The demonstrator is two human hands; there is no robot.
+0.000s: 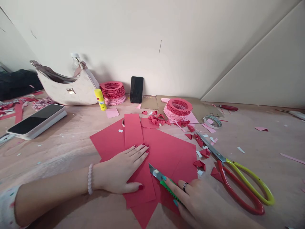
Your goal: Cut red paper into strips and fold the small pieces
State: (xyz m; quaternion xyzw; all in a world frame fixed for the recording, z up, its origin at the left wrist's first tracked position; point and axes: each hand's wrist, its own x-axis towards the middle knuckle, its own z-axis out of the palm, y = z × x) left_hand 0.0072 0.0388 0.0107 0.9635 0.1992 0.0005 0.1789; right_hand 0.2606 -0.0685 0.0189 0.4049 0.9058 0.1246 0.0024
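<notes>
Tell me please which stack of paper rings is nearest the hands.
The stack on the brown cardboard is nearest; the other stack stands farther back by the wall, beside the yellow glue stick.

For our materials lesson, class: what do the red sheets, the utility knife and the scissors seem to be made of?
The red sheets look like matte card or thick paper, lying flat with crisp cut edges. The utility knife has a green, probably plastic handle and a shiny steel-looking blade. The scissors have glossy red and yellow plastic-looking handles and grey metal blades, by their sheen.
</notes>
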